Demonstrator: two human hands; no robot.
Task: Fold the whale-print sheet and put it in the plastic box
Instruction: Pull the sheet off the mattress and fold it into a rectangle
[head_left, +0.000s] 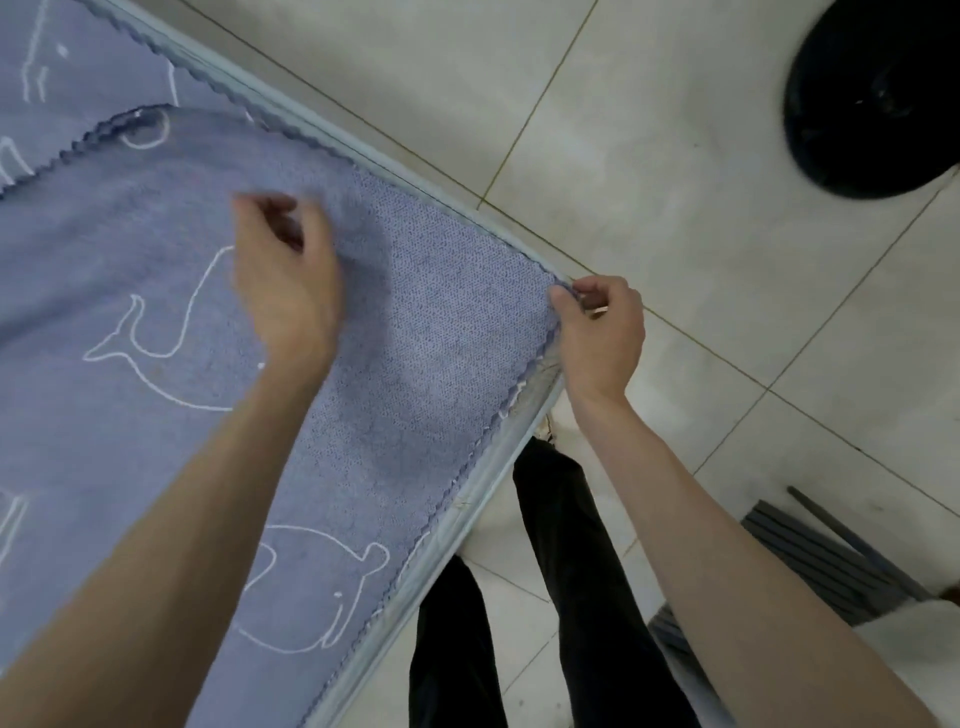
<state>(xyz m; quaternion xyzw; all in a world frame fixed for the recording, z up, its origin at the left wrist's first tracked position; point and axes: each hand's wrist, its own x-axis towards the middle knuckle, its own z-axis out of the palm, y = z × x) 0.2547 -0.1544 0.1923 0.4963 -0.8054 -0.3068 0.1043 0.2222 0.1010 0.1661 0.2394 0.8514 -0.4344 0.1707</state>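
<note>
Our right hand (597, 332) pinches whale-print sheet (156, 338) corner, frame centre-right; left hand (283, 270) hovers blurred, fingers loosely curled, holding nothing. Sheet part-folded on bed (457, 525). Risk: one-handed pull skews fold. Plastic box unseen.

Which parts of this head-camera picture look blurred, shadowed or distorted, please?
Head view: the left hand is motion-blurred above the blue whale-print sheet and casts a soft shadow on it; the right hand, pinching the sheet's corner, is sharper; wide-angle distortion bends the pale tiled floor lines.
</note>
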